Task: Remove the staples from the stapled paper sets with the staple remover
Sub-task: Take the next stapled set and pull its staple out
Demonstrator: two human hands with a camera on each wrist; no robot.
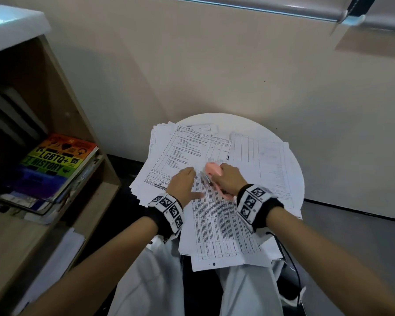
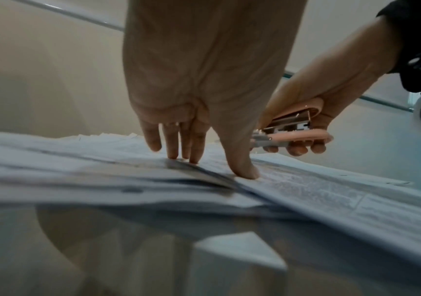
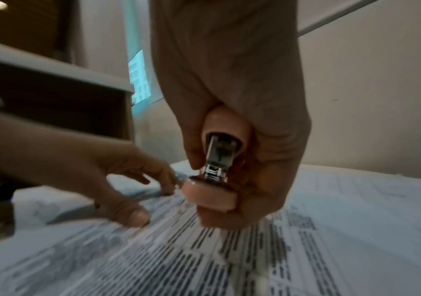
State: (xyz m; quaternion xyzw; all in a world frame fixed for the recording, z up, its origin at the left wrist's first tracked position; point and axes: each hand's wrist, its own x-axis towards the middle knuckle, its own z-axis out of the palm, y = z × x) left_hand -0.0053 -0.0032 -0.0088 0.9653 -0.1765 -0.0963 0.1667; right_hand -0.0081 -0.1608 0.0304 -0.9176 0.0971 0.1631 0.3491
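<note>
A printed, table-filled paper set (image 1: pixel 217 224) lies on a round white table (image 1: pixel 237 120) and hangs over its near edge. My left hand (image 1: pixel 191 182) presses straight fingers and thumb down on the top left corner of this set (image 2: pixel 330 196). My right hand (image 1: pixel 228 179) grips a pink staple remover (image 1: pixel 213 169) with metal jaws, its tip at the paper's top edge right beside the left fingers. The left wrist view shows the remover (image 2: pixel 298 128) just above the sheets. From the right wrist, the tool (image 3: pixel 216 156) points down at the paper (image 3: pixel 229 250). No staple is visible.
More paper stacks cover the table: one at the back left (image 1: pixel 180 147), one on the right (image 1: pixel 267 160). A wooden bookshelf (image 1: pixel 82 124) with a rainbow-covered book (image 1: pixel 57 160) stands close on the left. A wall runs right behind the table. My knees are under the near edge.
</note>
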